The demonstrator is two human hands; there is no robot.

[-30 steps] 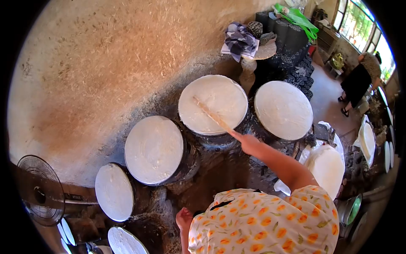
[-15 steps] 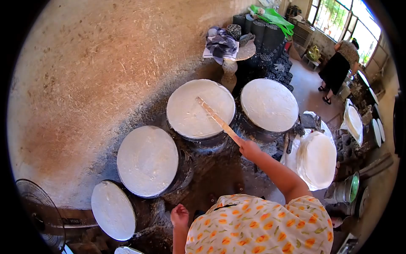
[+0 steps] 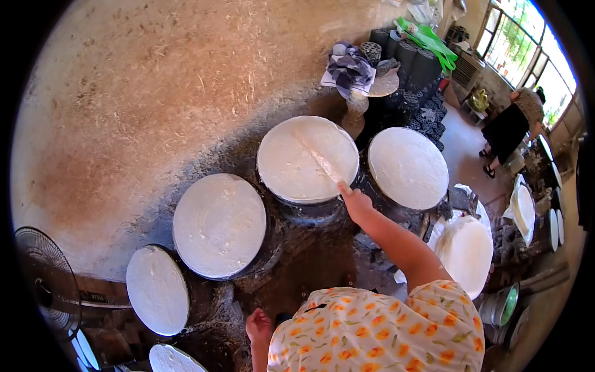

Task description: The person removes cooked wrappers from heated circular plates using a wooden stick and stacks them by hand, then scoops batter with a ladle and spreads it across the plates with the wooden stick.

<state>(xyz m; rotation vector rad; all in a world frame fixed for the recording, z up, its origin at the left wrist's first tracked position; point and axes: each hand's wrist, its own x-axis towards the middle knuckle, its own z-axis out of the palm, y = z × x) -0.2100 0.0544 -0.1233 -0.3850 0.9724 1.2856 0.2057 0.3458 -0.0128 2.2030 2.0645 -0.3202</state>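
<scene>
My right hand (image 3: pixel 357 202) is closed around the near end of a flat wooden stick (image 3: pixel 323 162). The stick lies across a round griddle top (image 3: pixel 291 167) coated with a white layer, and its far tip is near the middle of that surface. My left hand (image 3: pixel 259 325) hangs low beside my body with its fingers curled in, and nothing shows in it. More white-coated round tops surround me: one to the right (image 3: pixel 409 167), one to the left (image 3: pixel 220 226) and one further left (image 3: pixel 158 290).
A stack of thin white round sheets (image 3: pixel 465 254) is at my right. Dark cylindrical briquettes (image 3: pixel 414 65) are piled at the back near a small stand holding a bunched cloth (image 3: pixel 349 67). A fan (image 3: pixel 43 279) stands at left. Another person (image 3: pixel 513 127) bends over near the window.
My view has shifted, so the room appears moved rightward. The stick now lies lower against the white surface, with my right hand nearer the griddle's edge. My left hand stays curled.
</scene>
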